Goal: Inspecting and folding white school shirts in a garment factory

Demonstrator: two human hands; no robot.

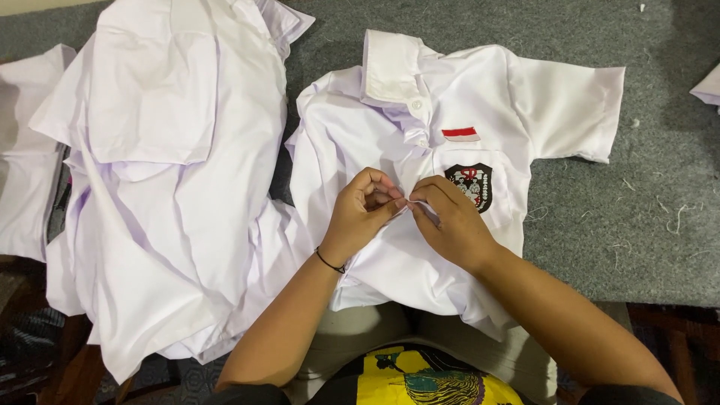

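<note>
- Two hands meet at the middle of a white short-sleeved shirt (390,247) that lies face up on grey felt-like cloth (600,225) before you.
- Your left hand (361,214) is curled, fingers pressed together, thumb and forefinger pinching the shirt's front edge where the two halves close.
- Your right hand (448,221) comes in from the other side, fingertips also pinching that same front edge, touching the left hand's fingertips.
- Whether a button sits between the fingers, you cannot tell; the spot is hidden by them.
- A thin black band (330,262) circles your left wrist.
- The shirt's collar (390,67) points away from you; its hem hangs over the near edge toward your lap.
- One small white button (417,105) shows just below the collar.
- On the chest pocket, just beside your right hand, sits a dark shield-shaped badge (470,185); above it is a small red and white strip (460,133).
- The shirt's sleeve (574,109) on the right of the view is spread flat on the grey cloth.
- To the left, a crumpled heap of white shirts (165,180) lies touching the one you are working on.
- Another white garment (26,150) lies at the far left edge, and a white corner (708,84) shows at the far right.
- Loose thread scraps (671,214) dot the grey cloth on the right.
- Near your lap, yellow printed fabric (431,375) is visible.
</note>
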